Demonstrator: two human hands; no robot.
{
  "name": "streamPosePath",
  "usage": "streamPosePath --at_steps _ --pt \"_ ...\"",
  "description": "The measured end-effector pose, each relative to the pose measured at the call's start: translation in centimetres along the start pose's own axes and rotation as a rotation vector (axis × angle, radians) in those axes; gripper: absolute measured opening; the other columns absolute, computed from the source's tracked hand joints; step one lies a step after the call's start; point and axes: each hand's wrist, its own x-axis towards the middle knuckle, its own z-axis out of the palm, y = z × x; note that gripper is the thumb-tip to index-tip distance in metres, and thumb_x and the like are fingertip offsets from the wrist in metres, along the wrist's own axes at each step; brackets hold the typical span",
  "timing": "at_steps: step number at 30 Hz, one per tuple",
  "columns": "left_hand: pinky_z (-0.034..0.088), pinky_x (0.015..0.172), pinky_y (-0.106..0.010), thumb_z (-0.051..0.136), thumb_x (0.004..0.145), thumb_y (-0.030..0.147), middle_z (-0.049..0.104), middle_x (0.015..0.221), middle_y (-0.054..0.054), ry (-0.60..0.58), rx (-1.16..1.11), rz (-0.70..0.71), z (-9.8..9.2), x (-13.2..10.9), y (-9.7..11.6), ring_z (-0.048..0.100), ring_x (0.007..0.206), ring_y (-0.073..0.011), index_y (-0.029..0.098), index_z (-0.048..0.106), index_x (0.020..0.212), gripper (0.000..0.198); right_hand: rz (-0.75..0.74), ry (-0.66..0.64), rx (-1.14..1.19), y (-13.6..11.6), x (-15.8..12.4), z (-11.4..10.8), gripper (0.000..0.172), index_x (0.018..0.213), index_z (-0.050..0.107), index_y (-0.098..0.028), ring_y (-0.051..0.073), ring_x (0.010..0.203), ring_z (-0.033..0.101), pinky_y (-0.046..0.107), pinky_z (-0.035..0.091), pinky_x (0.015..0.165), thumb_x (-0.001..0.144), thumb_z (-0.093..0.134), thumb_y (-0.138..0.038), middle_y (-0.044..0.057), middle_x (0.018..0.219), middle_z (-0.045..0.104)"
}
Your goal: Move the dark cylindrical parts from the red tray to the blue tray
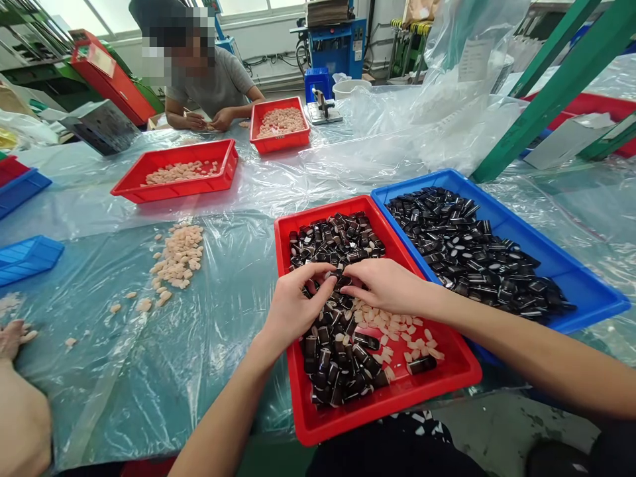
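Both of my hands meet over a red tray (387, 416) close in front of me. My left hand (298, 298) and my right hand (380, 283) pinch a small black glossy piece (340, 278) between their fingertips. Beneath them the tray holds many black pieces (332, 361), short and rounded, some with pale inserts at the ends. Loose beige oval bits (390, 324) lie on the tray floor at the right, below my right hand. What exactly sits between the fingertips is partly hidden by my fingers.
A blue tray (591, 301) full of black pieces touches the red tray's right side. Beige pieces (179, 255) lie piled on the plastic-covered table. Two more red trays (223, 165) stand farther back, near a co-worker (213, 89). Another person's arm (20, 411) rests at left. A green post (551, 93) slants at right.
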Motion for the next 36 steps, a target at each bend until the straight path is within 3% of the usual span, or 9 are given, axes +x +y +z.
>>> streamPosePath --at_steps 11,17,24,36 --pt "0.054 0.072 -0.026 0.06 0.09 0.022 0.073 0.084 0.0 -0.057 0.109 0.075 0.17 -0.09 -0.16 0.065 0.071 -0.0125 0.02 0.069 0.101 0.014 -0.005 -0.048 0.105 -0.3 -0.06 -0.08 0.023 0.106 0.064 -0.017 0.021 0.078 0.066 0.027 0.04 0.063 0.095 0.055 -0.035 0.006 0.086 0.071" --pt "0.053 0.072 -0.029 0.057 0.09 0.022 0.075 0.09 -0.002 -0.126 0.18 0.102 0.2 -0.19 0.09 0.069 0.079 -0.017 0.02 0.068 0.102 0.016 -0.01 -0.05 0.127 -0.36 -0.09 0.0 0.022 0.105 0.067 -0.017 0.02 0.076 0.067 0.027 0.042 0.063 0.095 0.053 -0.03 0.006 0.087 0.073" --pt "0.054 0.078 -0.032 0.055 0.093 0.022 0.075 0.097 -0.002 -0.174 0.26 0.136 0.45 -0.41 -0.12 0.07 0.088 -0.019 0.021 0.067 0.102 0.016 -0.058 -0.112 0.14 0.05 -0.15 0.12 0.028 0.116 0.065 -0.019 0.022 0.087 0.069 0.029 0.046 0.068 0.096 0.049 -0.029 0.008 0.103 0.074" --pt "0.052 0.077 -0.034 0.049 0.097 0.024 0.074 0.096 -0.004 -0.244 0.395 0.214 0.66 -0.57 -0.15 0.069 0.089 -0.0208 0.019 0.064 0.104 0.018 -0.058 -0.195 0.176 0.38 -0.2 -0.22 0.024 0.106 0.065 -0.018 0.02 0.078 0.065 0.029 0.045 0.067 0.097 0.048 -0.033 0.006 0.09 0.072"
